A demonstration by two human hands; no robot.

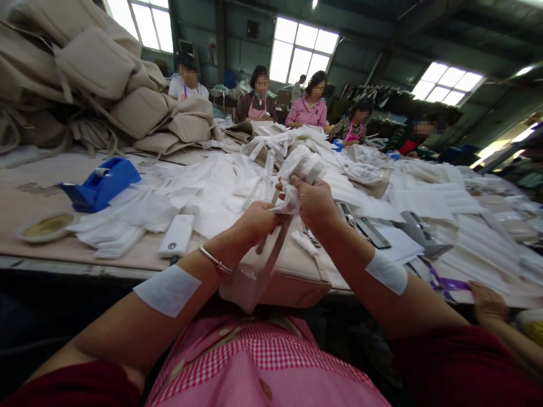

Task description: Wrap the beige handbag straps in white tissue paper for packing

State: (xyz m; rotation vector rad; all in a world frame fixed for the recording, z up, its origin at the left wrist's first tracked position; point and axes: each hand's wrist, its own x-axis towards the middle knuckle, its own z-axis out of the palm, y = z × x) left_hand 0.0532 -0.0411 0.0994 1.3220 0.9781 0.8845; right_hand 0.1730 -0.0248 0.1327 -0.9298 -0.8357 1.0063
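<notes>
My left hand [259, 219] and my right hand [314, 202] are close together above the table's near edge. Both are closed on thin, translucent white wrapping [289, 199], the right hand pinching it slightly higher. A beige bag [297, 285] lies beneath them at the edge, and its strap [278, 249] runs up toward my fingers. Part of the wrapping hangs down over the bag's left side. My fingers hide exactly how strap and wrapping meet.
On the left are a blue tape dispenser [102, 183], a shallow dish [46, 226] and a white power bank-like block [177, 234]. A phone [373, 233] and grey tape dispenser [419, 234] lie right. Beige bags [139, 110] pile up behind. Another person's hand [487, 302] rests at right.
</notes>
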